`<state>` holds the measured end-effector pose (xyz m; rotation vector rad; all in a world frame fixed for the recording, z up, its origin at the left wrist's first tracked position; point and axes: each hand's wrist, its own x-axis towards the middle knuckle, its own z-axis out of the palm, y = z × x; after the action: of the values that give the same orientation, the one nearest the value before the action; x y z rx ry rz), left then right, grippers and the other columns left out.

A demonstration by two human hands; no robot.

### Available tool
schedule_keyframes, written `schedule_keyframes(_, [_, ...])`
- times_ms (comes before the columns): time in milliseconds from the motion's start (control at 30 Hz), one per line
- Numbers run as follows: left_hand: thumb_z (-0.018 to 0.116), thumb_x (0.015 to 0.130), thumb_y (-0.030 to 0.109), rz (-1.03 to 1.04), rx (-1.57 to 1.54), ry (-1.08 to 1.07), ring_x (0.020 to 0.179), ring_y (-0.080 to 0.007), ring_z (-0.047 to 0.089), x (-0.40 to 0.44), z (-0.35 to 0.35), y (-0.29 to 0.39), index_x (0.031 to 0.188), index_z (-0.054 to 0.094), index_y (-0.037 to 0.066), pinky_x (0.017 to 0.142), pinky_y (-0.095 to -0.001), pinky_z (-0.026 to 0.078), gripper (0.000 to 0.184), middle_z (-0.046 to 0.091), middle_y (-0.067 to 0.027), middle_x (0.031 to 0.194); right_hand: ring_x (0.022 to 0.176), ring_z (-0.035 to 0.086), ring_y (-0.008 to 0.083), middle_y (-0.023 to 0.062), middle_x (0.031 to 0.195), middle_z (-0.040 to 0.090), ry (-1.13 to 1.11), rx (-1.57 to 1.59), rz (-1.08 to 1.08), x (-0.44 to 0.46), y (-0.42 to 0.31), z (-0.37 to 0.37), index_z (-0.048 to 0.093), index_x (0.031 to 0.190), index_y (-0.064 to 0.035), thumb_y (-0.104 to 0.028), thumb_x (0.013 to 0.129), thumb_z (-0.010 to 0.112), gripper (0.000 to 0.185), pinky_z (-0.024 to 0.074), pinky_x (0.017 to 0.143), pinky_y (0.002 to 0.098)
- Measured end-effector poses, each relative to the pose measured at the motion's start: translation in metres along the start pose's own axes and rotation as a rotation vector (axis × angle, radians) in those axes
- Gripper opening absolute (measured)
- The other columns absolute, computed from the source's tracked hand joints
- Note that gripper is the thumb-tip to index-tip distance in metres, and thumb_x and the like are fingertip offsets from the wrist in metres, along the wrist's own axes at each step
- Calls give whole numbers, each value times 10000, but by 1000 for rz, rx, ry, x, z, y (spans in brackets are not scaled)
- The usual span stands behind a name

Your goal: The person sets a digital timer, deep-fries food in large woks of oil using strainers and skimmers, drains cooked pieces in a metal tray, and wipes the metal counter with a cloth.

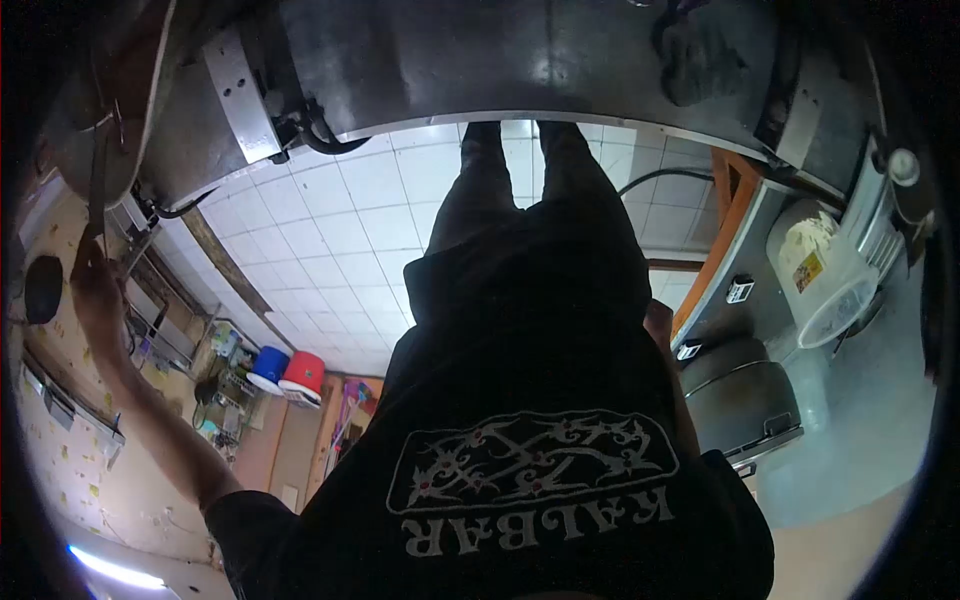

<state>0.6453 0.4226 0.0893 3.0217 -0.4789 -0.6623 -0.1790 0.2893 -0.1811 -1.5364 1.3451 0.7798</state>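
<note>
My left hand (97, 290) is raised at the far left, its fingers wrapped round the lower end of a long, thin dark handle (98, 190). The handle runs up to the top left, over a large rounded pan-like vessel (140, 90) whose rim curves there; its far end is too dark to make out. My right hand (657, 320) hangs low beside my right hip, mostly behind my dark shirt (530, 380), and its fingers are hidden.
A metal counter (480, 60) spans the top, with a dark cloth-like lump (700, 65). On the right shelf lies a clear plastic container (815, 270) near a metal box (745, 405). Red (303, 375) and blue (268, 365) buckets stand lower left, beyond white floor tiles (340, 220).
</note>
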Motion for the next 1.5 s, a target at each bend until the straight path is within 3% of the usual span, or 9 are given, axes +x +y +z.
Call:
schedule_keyframes(100, [403, 956, 289, -109, -50, 54, 432, -5, 258, -20, 13, 55, 1220, 517, 78, 360, -185, 199, 357, 343, 65, 587, 611, 547, 97, 49, 690, 604, 80, 51, 138, 8, -30, -12, 638, 795, 8, -124, 892, 511, 208, 457, 584, 258])
schedule_keyframes(233, [421, 951, 290, 30, -161, -17, 433, -2, 252, -35, 22, 91, 1204, 534, 98, 364, -180, 185, 338, 328, 80, 568, 664, 541, 95, 33, 693, 600, 456, 817, -15, 35, -71, -14, 625, 826, 3, -160, 899, 522, 206, 438, 601, 265])
schedule_keyframes(400, [433, 947, 287, 56, -261, 20, 432, -1, 258, -39, 33, 117, 1176, 544, 80, 363, -173, 200, 328, 339, 80, 569, 691, 578, 112, 59, 730, 615, 390, 340, -285, 68, -118, -60, 610, 850, 28, -119, 877, 543, 164, 460, 629, 271])
schedule_keyframes(533, [470, 899, 229, 73, -382, -4, 435, -14, 301, -31, 29, 109, 1241, 504, 63, 369, -180, 233, 381, 374, 61, 577, 809, 614, 192, 91, 923, 628, 136, 362, -491, 93, -233, -88, 637, 902, -52, -174, 849, 603, 137, 485, 718, 299])
schedule_keyframes(800, [468, 821, 155, 121, -541, -17, 456, -65, 413, -35, 33, 102, 1221, 503, 23, 373, -207, 320, 422, 494, -6, 615, 756, 617, 265, 97, 785, 631, -613, -315, -911, 148, -332, -60, 598, 811, -79, -321, 791, 614, 243, 457, 649, 387])
schedule_keyframes(1033, [430, 784, 55, 155, -602, 46, 466, -94, 464, -63, 35, 120, 1093, 541, 10, 359, -244, 358, 331, 514, -27, 633, 711, 606, 331, 139, 748, 618, 121, -442, -1048, 191, -351, -44, 558, 785, -96, -306, 777, 582, 211, 435, 599, 447])
schedule_keyframes(1167, [433, 890, 142, 126, -609, -34, 462, -90, 458, -51, 38, 112, 1207, 496, 42, 362, -249, 358, 338, 497, -13, 619, 716, 596, 307, 149, 771, 614, -384, -492, -1055, 216, -339, -17, 578, 798, -76, -282, 765, 569, 208, 436, 630, 423])
schedule_keyframes(1367, [422, 904, 126, 153, -669, -3, 454, -86, 422, -66, 32, 118, 1176, 522, 50, 367, -241, 335, 300, 479, -1, 624, 721, 598, 204, 106, 777, 626, -248, -321, -789, 190, -358, -74, 618, 848, -71, -231, 830, 539, 180, 448, 656, 375])
schedule_keyframes(1500, [395, 946, 182, 215, -580, -14, 433, -88, 420, -71, 31, 114, 1224, 518, 109, 362, -246, 346, 313, 467, -10, 579, 576, 511, 154, 94, 600, 565, -34, -46, -1077, 204, -302, -109, 629, 708, -24, -302, 832, 602, 305, 423, 585, 321])
